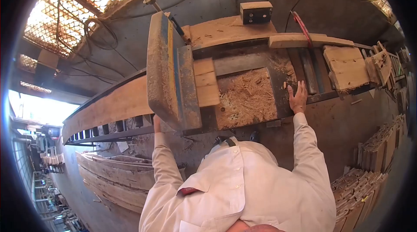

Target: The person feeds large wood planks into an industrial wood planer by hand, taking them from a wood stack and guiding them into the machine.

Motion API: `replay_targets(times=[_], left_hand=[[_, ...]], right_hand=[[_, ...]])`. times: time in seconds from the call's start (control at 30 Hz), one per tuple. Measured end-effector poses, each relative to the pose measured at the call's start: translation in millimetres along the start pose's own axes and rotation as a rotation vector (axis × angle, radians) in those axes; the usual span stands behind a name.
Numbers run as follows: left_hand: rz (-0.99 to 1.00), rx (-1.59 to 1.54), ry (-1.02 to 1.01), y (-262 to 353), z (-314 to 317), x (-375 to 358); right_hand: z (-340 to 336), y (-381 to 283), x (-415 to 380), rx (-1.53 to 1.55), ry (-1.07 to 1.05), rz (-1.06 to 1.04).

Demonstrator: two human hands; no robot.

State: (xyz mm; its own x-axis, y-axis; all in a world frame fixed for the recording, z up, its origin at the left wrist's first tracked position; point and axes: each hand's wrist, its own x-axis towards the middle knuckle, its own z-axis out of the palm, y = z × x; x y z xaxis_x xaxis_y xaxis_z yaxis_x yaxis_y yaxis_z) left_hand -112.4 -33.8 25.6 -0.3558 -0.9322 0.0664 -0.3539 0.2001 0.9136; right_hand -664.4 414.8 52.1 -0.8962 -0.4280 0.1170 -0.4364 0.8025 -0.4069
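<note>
My right hand [298, 98] lies with fingers spread on the dark metal edge at the right of the machine table, near a small wood chip [285, 85]. My left hand [157, 124] is at the near edge of a long, wide wooden plank [117, 101]; the machine's housing is beside it, and its fingers are mostly hidden. The upright, dust-covered machine housing [158, 67] stands across the plank. To its right, the plank's end [207, 82] shows on the machine table, next to a bed of sawdust and shavings [247, 97].
A black block with a wooden top [256, 14] sits at the back. A red-handled tool [302, 28] leans by a wooden strip [299, 41]. Boards [346, 68] lie at right. Stacked planks [115, 175] stand lower left, more wood stacks [358, 193] lower right. Cables [100, 32] hang along the wall.
</note>
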Motion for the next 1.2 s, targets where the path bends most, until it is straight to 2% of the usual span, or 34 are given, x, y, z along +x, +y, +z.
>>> replay_targets(times=[0.03, 0.13, 0.2, 0.27, 0.37, 0.43, 0.5, 0.7, 0.77, 0.83, 0.9, 1.03, 1.2], left_hand=[[0.05, 0.081, -0.061, 5, -1, -5], [-0.086, 0.167, -0.208, 9, -34, 3], [-0.433, -0.16, -0.117, 4, -63, 13], [-0.752, -0.469, 0.099, 1, -90, 26], [-0.486, -0.776, 0.325, -21, -98, 56], [-0.122, 0.063, 0.196, -62, -117, 80], [-0.466, -0.517, 0.313, -67, -108, 98], [-0.434, -0.734, 0.381, -36, -67, 82], [-0.032, -0.153, 0.205, -44, -60, 66], [-0.003, -0.137, 0.146, -47, -44, 54], [-0.341, -0.684, 0.202, -19, -17, 46], [-0.32, -0.447, 0.035, -26, -4, 43], [-0.121, -0.238, -0.058, -7, 15, 16]], right_hand=[[0, -1, 0, -0.002, -0.006, 0.001], [0, 3, -4, -0.038, -0.014, -0.001], [2, -2, -4, -0.077, 0.019, -0.014], [5, -3, -8, -0.09, 0.06, -0.013], [16, -15, -22, -0.045, 0.096, 0.04], [12, -24, -25, -0.027, 0.106, 0.061], [10, -24, -21, -0.006, 0.114, 0.073], [6, -31, -18, -0.089, 0.101, 0.055], [6, -32, -18, -0.09, 0.092, 0.061], [5, -35, -17, -0.085, 0.087, 0.063], [5, -35, -18, -0.074, 0.084, 0.065], [10, -28, -19, -0.065, 0.087, 0.064], [9, -28, -19, -0.057, 0.069, 0.08]])
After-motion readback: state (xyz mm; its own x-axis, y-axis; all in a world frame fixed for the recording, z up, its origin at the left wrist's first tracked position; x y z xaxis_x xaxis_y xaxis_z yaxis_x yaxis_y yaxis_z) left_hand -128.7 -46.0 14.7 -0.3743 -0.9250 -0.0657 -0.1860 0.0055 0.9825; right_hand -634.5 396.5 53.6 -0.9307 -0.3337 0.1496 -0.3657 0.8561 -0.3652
